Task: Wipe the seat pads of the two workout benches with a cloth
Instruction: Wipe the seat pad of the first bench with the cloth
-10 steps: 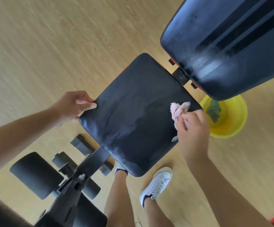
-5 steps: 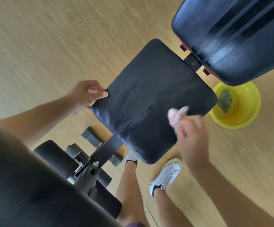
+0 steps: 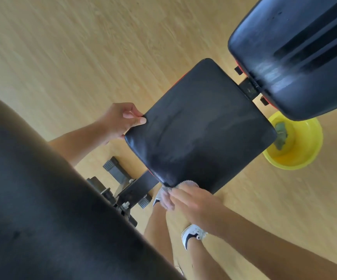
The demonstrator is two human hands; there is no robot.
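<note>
The black seat pad [image 3: 202, 126] of a workout bench fills the middle of the view, with damp streaks on it. My left hand [image 3: 121, 119] grips its left corner, thumb on top. My right hand [image 3: 193, 203] is blurred at the pad's near edge and is shut on a pale pink cloth [image 3: 185, 183], which touches that edge. The bench's black back pad [image 3: 296, 57] rises at the upper right.
A yellow basin [image 3: 302, 152] with a green rag in it stands on the wooden floor, right of the seat pad. The bench frame and foot rollers [image 3: 123, 186] lie below left. A large dark blurred shape [image 3: 42, 209] covers the lower left. My legs and white shoes are beneath.
My right hand has drawn the cloth from the pad's right side down to its near edge. The view has swung, and the dark shape now covers more of the lower left.
</note>
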